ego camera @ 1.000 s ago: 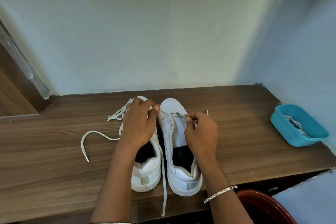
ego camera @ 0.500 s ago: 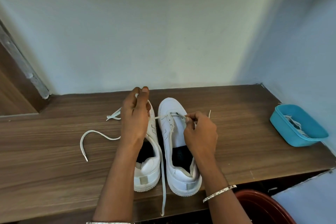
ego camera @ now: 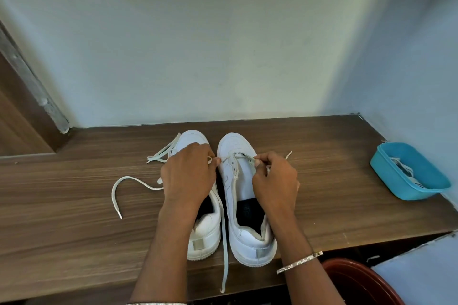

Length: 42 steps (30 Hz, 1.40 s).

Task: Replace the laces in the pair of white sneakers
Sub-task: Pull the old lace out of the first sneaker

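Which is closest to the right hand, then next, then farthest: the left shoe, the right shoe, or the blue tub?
1. Right shoe: right under the right hand, which pinches its lace.
2. Left shoe: just left of it.
3. Blue tub: far right, by the wall.

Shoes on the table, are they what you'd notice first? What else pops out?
Yes: the white left sneaker and right sneaker stand side by side on the wooden table, toes toward the wall. The left hand and right hand each pinch an end of the lace threaded through the right sneaker's front eyelets. A bright blue tub sits at the far right, and a loose lace curls on the wood to the left.
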Each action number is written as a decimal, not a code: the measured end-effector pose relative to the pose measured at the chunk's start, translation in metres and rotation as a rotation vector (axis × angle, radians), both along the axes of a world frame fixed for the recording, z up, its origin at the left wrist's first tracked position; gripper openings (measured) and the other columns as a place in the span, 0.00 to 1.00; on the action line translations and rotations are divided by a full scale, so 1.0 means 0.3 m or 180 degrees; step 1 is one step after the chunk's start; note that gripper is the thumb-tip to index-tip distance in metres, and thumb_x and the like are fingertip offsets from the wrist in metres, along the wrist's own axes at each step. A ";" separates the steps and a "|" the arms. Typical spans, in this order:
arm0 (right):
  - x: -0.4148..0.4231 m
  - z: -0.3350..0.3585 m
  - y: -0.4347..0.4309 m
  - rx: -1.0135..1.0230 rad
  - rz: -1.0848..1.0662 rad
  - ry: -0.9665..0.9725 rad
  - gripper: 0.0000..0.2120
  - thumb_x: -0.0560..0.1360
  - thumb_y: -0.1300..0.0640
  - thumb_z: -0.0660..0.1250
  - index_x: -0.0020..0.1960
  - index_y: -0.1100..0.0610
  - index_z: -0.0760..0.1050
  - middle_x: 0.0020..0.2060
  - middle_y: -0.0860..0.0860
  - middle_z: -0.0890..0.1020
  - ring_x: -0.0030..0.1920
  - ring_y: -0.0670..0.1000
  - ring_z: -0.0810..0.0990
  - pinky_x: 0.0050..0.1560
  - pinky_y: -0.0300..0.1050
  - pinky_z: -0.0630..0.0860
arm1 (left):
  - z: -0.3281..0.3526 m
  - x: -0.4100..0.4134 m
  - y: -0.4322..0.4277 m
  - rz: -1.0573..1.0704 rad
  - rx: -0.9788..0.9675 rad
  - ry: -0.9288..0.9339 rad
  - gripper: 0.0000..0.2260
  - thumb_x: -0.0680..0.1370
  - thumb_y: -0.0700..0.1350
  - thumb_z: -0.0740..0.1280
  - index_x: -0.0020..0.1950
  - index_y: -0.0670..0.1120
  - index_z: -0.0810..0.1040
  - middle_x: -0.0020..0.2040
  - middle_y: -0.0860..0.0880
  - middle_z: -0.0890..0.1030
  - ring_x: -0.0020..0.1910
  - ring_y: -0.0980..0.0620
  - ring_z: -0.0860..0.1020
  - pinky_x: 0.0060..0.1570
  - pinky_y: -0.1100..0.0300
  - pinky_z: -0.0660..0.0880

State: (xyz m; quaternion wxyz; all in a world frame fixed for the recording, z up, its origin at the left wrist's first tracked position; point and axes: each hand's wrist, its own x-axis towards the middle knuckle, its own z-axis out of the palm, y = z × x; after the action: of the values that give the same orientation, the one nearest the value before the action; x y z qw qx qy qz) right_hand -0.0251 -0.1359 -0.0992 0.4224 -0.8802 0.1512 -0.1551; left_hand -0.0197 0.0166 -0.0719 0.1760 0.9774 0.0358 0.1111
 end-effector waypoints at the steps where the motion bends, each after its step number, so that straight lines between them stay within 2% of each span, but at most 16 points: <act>1: 0.000 -0.001 0.000 0.0003 -0.0004 -0.0001 0.05 0.79 0.57 0.67 0.49 0.47 0.79 0.42 0.39 0.79 0.49 0.46 0.79 0.61 0.60 0.74 | -0.001 0.007 0.007 -0.0086 -0.0284 0.0016 0.09 0.82 0.57 0.62 0.52 0.54 0.79 0.52 0.55 0.78 0.50 0.50 0.78 0.42 0.57 0.67; 6: -0.001 -0.001 0.002 0.0010 -0.0016 -0.0006 0.05 0.79 0.57 0.67 0.50 0.48 0.80 0.42 0.39 0.78 0.50 0.47 0.80 0.60 0.60 0.75 | 0.008 0.032 0.009 -0.0497 -0.2306 -0.0253 0.11 0.83 0.43 0.63 0.41 0.52 0.76 0.50 0.52 0.81 0.48 0.54 0.76 0.49 0.56 0.68; 9: 0.000 -0.002 0.003 -0.0031 -0.0012 -0.0003 0.05 0.79 0.57 0.67 0.51 0.48 0.80 0.43 0.39 0.77 0.50 0.46 0.79 0.60 0.60 0.75 | 0.046 0.020 -0.011 -0.0283 -0.3805 -0.0302 0.15 0.85 0.44 0.58 0.38 0.49 0.72 0.38 0.53 0.84 0.38 0.55 0.77 0.41 0.56 0.68; 13: 0.001 -0.003 0.003 -0.0040 0.0000 0.0018 0.05 0.79 0.57 0.66 0.52 0.48 0.80 0.42 0.37 0.75 0.48 0.44 0.76 0.61 0.60 0.74 | 0.106 0.003 -0.014 -0.0422 -0.5773 -0.0647 0.16 0.86 0.42 0.55 0.39 0.44 0.68 0.27 0.53 0.68 0.24 0.55 0.71 0.37 0.59 0.75; 15: 0.001 -0.004 0.004 -0.0019 0.0008 0.0028 0.06 0.79 0.57 0.66 0.51 0.48 0.80 0.42 0.37 0.75 0.50 0.45 0.77 0.61 0.60 0.74 | 0.109 0.001 -0.001 -0.0437 -0.6184 -0.0629 0.15 0.86 0.45 0.56 0.39 0.45 0.69 0.27 0.53 0.64 0.23 0.55 0.65 0.41 0.56 0.80; 17: 0.001 -0.003 0.003 0.0003 0.0006 0.0022 0.06 0.79 0.57 0.66 0.51 0.48 0.80 0.42 0.37 0.75 0.50 0.45 0.77 0.61 0.60 0.74 | 0.096 0.007 0.011 -0.0243 -0.6070 -0.0476 0.15 0.85 0.47 0.57 0.39 0.47 0.69 0.27 0.53 0.61 0.24 0.55 0.59 0.35 0.55 0.78; 18: 0.001 -0.004 0.002 0.0005 0.0006 0.0020 0.06 0.79 0.57 0.66 0.51 0.48 0.80 0.42 0.37 0.75 0.49 0.45 0.76 0.61 0.60 0.74 | 0.089 0.009 0.013 -0.0114 -0.5759 -0.0460 0.15 0.85 0.48 0.58 0.38 0.48 0.68 0.27 0.53 0.60 0.25 0.54 0.57 0.30 0.57 0.71; 20: 0.001 -0.005 0.001 -0.0019 0.0013 0.0019 0.06 0.79 0.57 0.66 0.52 0.48 0.80 0.41 0.37 0.74 0.48 0.43 0.75 0.61 0.60 0.74 | 0.072 0.013 0.012 0.0013 -0.4516 -0.0712 0.15 0.84 0.50 0.62 0.38 0.48 0.67 0.28 0.53 0.62 0.26 0.54 0.57 0.29 0.58 0.59; 23: 0.005 -0.007 0.001 -0.0043 0.0023 0.0017 0.06 0.79 0.57 0.66 0.51 0.48 0.80 0.41 0.36 0.74 0.47 0.43 0.74 0.61 0.60 0.74 | 0.029 0.015 -0.003 -0.0389 -0.2209 -0.1092 0.11 0.80 0.51 0.68 0.48 0.45 0.70 0.30 0.54 0.70 0.28 0.56 0.67 0.32 0.57 0.64; 27: 0.007 -0.008 0.002 -0.0026 0.0040 0.0041 0.06 0.79 0.57 0.66 0.48 0.46 0.77 0.38 0.34 0.72 0.46 0.43 0.75 0.61 0.60 0.75 | 0.011 -0.004 -0.045 -0.0347 -0.0479 -0.0503 0.21 0.79 0.53 0.67 0.72 0.56 0.69 0.49 0.55 0.77 0.47 0.50 0.78 0.39 0.58 0.66; 29: 0.007 -0.008 0.001 -0.0021 0.0039 0.0022 0.07 0.79 0.57 0.66 0.47 0.45 0.77 0.37 0.34 0.72 0.46 0.43 0.75 0.61 0.60 0.75 | 0.013 -0.010 -0.058 -0.0106 -0.0005 -0.0238 0.17 0.80 0.54 0.65 0.69 0.56 0.74 0.58 0.53 0.76 0.52 0.47 0.80 0.40 0.58 0.66; 32: 0.006 -0.010 -0.004 -0.0010 0.0034 0.0015 0.06 0.79 0.57 0.66 0.49 0.46 0.78 0.38 0.34 0.73 0.46 0.42 0.75 0.61 0.60 0.74 | 0.012 -0.021 -0.075 0.0085 0.0563 0.0047 0.09 0.81 0.50 0.65 0.59 0.53 0.80 0.54 0.51 0.80 0.51 0.47 0.81 0.38 0.58 0.66; 34: 0.005 -0.011 -0.006 -0.0014 0.0035 0.0012 0.05 0.79 0.56 0.66 0.49 0.46 0.78 0.38 0.35 0.73 0.46 0.42 0.75 0.62 0.60 0.74 | 0.017 -0.021 -0.073 0.0085 0.0359 0.0003 0.08 0.81 0.49 0.64 0.56 0.54 0.81 0.50 0.52 0.82 0.49 0.47 0.81 0.37 0.59 0.65; 36: 0.005 -0.011 -0.008 -0.0007 0.0038 0.0003 0.05 0.79 0.56 0.66 0.50 0.46 0.78 0.39 0.35 0.73 0.47 0.42 0.75 0.62 0.60 0.74 | 0.021 -0.009 -0.051 0.0116 -0.0402 -0.0110 0.06 0.80 0.50 0.65 0.50 0.56 0.82 0.45 0.55 0.83 0.47 0.48 0.80 0.39 0.59 0.66; 40: 0.007 -0.014 -0.006 -0.0014 0.0024 -0.0039 0.05 0.80 0.56 0.66 0.52 0.48 0.80 0.43 0.38 0.76 0.47 0.43 0.75 0.62 0.60 0.74 | 0.035 0.018 -0.019 0.0031 -0.2516 -0.0565 0.13 0.77 0.53 0.67 0.33 0.52 0.79 0.31 0.55 0.77 0.34 0.52 0.75 0.38 0.54 0.71; 42: 0.008 -0.014 -0.004 -0.0008 0.0016 -0.0054 0.05 0.80 0.56 0.66 0.52 0.48 0.80 0.43 0.39 0.77 0.47 0.43 0.76 0.62 0.60 0.74 | 0.080 0.005 -0.022 -0.0018 -0.3833 -0.0666 0.21 0.79 0.50 0.68 0.26 0.49 0.73 0.25 0.55 0.69 0.24 0.56 0.64 0.28 0.59 0.60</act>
State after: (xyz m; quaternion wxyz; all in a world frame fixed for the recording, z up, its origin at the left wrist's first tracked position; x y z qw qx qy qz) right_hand -0.0226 -0.1371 -0.1033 0.4229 -0.8797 0.1451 -0.1616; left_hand -0.0183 0.0100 -0.0479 0.7004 0.6903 0.0722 0.1664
